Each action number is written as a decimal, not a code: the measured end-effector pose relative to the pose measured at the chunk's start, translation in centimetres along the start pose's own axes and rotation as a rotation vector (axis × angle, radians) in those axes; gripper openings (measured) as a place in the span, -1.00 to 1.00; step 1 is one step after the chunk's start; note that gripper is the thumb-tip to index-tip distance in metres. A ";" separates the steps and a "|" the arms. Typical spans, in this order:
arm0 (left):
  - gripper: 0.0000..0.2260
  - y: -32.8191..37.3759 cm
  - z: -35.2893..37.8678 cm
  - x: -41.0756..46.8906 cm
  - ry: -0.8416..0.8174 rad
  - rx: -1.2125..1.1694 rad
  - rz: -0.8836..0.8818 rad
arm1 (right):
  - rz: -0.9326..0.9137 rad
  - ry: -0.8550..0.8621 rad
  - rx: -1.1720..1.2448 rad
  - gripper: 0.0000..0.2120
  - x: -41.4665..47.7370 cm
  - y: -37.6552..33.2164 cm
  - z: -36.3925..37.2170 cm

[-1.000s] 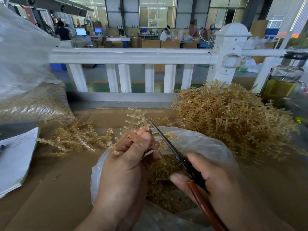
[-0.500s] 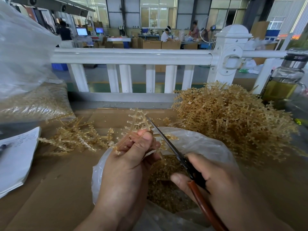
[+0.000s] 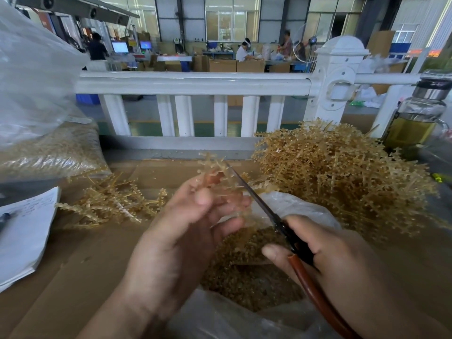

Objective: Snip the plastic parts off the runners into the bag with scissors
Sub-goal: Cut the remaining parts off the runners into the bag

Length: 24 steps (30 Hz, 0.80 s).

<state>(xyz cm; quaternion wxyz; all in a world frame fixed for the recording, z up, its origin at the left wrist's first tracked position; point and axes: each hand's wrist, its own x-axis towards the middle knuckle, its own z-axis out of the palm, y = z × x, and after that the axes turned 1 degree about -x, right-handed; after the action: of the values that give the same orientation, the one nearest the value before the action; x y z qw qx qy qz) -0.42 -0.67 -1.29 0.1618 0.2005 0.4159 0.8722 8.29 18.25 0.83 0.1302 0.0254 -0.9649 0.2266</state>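
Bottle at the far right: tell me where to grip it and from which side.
Grip the glass body just under the steel cap, coming from the near side. The bottle stands upright, the white railing runs close behind it and the runner pile crowds its left, so the near face looks the open one.

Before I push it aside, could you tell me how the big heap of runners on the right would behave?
The heap of runners looks light for its bulk: thin sprigs, mostly air. The branches interlock, so it would probably drag as one springy tangle.
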 end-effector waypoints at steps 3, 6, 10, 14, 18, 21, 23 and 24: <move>-0.16 2.1 -1.2 0.0 -0.192 -0.084 -0.161 | -0.047 0.037 -0.054 -0.51 0.1 1.1 -0.7; -0.22 2.3 -1.6 0.0 -0.132 -0.001 -0.185 | -0.118 0.020 -0.114 -0.54 0.2 1.5 -0.8; -0.66 0.8 -1.0 0.0 0.155 0.213 -0.082 | -0.186 0.001 -0.137 -0.60 0.3 1.4 0.0; -0.83 0.4 -0.5 0.1 0.251 0.215 0.002 | -0.129 0.002 -0.080 -0.51 0.1 1.2 0.8; -0.86 -0.1 -0.4 0.1 0.280 0.256 0.093 | -0.111 -0.015 -0.042 -0.51 0.0 1.0 0.8; -0.89 -0.3 -0.3 0.0 0.295 0.259 0.148 | -0.109 -0.036 0.015 -0.53 -0.1 0.8 0.8; -0.86 -0.5 -0.3 -0.1 0.305 0.272 0.173 | -0.111 -0.030 0.028 -0.48 -0.1 0.8 1.0; -0.84 -0.5 -0.2 -0.1 0.308 0.280 0.184 | -0.118 -0.026 0.035 -0.47 -0.1 0.8 1.1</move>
<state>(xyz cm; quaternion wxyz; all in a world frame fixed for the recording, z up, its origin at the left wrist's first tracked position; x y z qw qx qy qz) -0.39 -0.54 -1.81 -0.0132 0.1224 0.5328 0.8372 8.05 18.44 -0.47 0.1305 0.0872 -0.9592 0.2351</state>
